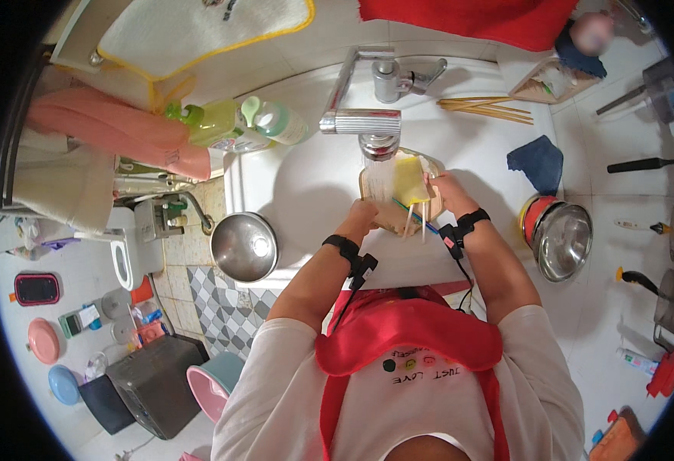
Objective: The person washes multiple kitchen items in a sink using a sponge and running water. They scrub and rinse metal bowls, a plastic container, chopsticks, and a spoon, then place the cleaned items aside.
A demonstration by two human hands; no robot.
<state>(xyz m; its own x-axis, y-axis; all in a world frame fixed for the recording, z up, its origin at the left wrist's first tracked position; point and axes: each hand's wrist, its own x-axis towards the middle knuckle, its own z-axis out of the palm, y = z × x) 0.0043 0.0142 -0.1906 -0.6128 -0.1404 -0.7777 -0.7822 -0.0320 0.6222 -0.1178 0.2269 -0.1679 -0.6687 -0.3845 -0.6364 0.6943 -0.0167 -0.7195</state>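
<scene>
My left hand (363,213) grips the lower left edge of a small wooden board (371,187) under the faucet. Water runs from the faucet spout (379,147) onto the board's left part. My right hand (451,193) is at the board's right side, fingers closed at the edge of a yellow cloth or sponge (411,178) lying over the board. Two pale sticks (424,223) stick out below the yellow piece, and a thin blue-green strip (403,207) crosses near them. My right fingertips are partly hidden, so their exact hold is unclear.
Around the white sink (314,173) are bottles (279,122), wooden chopsticks (490,109), a dark blue cloth (539,164) and a steel bowl (245,246). More metal bowls (564,242) stand at right. Cables hang from both wrist straps (343,248). A pink-lined bucket (213,386) is lower left.
</scene>
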